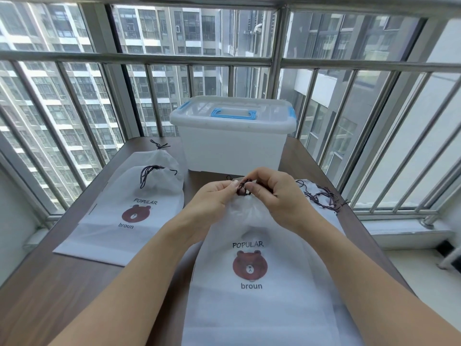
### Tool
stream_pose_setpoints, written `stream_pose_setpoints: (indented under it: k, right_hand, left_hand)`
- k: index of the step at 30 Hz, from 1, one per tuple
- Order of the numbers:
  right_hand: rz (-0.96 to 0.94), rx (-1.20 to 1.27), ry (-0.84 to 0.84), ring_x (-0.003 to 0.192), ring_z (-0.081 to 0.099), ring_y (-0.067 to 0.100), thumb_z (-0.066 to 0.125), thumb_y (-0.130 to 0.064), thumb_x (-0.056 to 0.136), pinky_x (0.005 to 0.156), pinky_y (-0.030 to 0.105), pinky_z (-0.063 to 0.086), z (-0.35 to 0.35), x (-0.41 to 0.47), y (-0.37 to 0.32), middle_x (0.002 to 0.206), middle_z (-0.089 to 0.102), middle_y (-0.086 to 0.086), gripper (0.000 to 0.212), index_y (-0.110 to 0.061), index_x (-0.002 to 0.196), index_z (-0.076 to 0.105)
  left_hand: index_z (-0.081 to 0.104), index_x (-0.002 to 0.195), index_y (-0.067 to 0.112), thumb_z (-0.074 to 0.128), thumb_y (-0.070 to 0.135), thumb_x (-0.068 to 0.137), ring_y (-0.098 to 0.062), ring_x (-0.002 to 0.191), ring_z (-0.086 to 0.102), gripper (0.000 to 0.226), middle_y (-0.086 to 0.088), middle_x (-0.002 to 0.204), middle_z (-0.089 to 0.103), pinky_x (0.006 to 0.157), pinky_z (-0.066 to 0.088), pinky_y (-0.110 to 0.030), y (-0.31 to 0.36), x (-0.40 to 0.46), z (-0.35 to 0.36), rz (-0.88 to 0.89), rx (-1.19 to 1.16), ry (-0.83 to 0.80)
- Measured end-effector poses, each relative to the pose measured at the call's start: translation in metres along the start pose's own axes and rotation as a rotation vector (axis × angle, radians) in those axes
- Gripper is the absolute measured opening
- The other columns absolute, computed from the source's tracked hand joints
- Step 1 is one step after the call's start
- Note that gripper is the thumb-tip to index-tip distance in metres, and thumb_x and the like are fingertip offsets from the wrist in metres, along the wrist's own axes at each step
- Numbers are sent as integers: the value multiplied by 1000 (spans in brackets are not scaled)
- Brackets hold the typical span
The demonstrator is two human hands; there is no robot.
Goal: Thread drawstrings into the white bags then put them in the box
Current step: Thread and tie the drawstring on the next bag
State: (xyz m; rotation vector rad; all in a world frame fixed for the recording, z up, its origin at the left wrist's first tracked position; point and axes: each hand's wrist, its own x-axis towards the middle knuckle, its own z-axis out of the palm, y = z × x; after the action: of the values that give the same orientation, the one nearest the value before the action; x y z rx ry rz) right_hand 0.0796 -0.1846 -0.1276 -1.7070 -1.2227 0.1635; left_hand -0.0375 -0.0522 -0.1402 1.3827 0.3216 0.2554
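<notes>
Your left hand point(215, 196) and right hand point(272, 193) pinch the dark braided drawstring point(242, 187) at the gathered mouth of the white bear-print fabric bag point(252, 283) — it lies on the brown table point(62, 283), near the lidded translucent plastic box point(232, 143).

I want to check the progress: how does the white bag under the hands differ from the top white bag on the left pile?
The bag under the hands has its neck gathered, with the left hand and right hand pinching its dark drawstring. The top bag on the left pile lies untouched, its cord loose on the fabric. The first lies nearer the person, the second farther left. Both show the same brown bear print. The box is closed.
</notes>
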Motion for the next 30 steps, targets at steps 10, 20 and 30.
stream_pose_setpoints:
  k: [10, 20, 30]
  right_hand:
    - [433, 575, -223, 59, 52, 12, 50, -17, 103, 51, 20, 41, -15, -2, -11, 76, 60, 6, 22, -1, 102, 66]
    - [536, 691, -282, 60, 61, 10, 49, -20, 104, 53, 18, 49, -18, -4, -11, 79, 68, 5, 31, 2, 114, 68]
    - [546, 751, -285, 47, 34, 4, 48, -18, 104, 46, 13, 33, -14, -4, -10, 56, 39, -6, 27, -9, 94, 70]
  left_hand:
    - [73, 89, 16, 69, 9, 92, -9, 76, 67, 8, -2, 83, 74, 77, 51, -23, 4, 3, -2, 410, 327, 277]
    - [77, 101, 20, 79, 18, 84, -15, 91, 73, 17, 8, 95, 76, 82, 59, -44, 3, -5, 4, 693, 629, 164]
    - [80, 92, 12, 80, 9, 82, -5, 80, 72, 11, 6, 89, 77, 74, 59, -31, 4, -4, 3, 832, 756, 277]
